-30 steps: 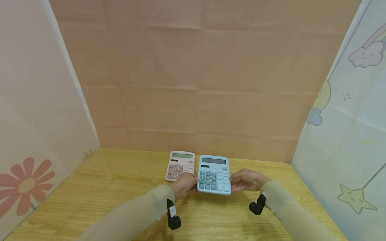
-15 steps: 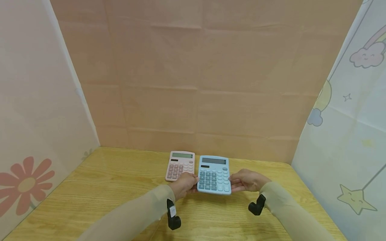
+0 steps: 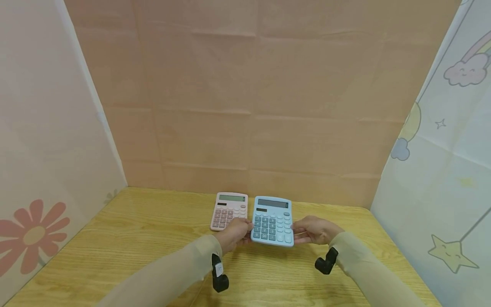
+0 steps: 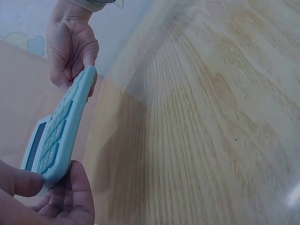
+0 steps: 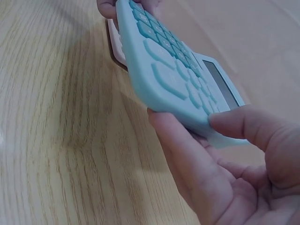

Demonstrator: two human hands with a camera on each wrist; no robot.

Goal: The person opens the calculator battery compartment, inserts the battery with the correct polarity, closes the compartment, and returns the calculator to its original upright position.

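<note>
A light blue calculator [image 3: 273,221] with grey-blue number keys is held up off the wooden table, its display facing up. My left hand [image 3: 235,232] pinches its left edge, thumb on top and fingers beneath, as the left wrist view shows. On the opposite edge my right hand [image 3: 316,230] grips it the same way; in the right wrist view the thumb [image 5: 234,123] presses the side near the keys. A pink calculator [image 3: 230,209] lies on the table to the left, its lower right corner partly hidden behind my left hand.
The wooden table [image 3: 161,226] ends at an orange-brown cloth backdrop [image 3: 245,106]. A flower-printed panel [image 3: 57,128] rises on the left side, and a panel with stars and clouds [image 3: 452,170] on the right.
The blue calculator has tipped and risen very slightly between both hands. The pink calculator has stayed in place.
</note>
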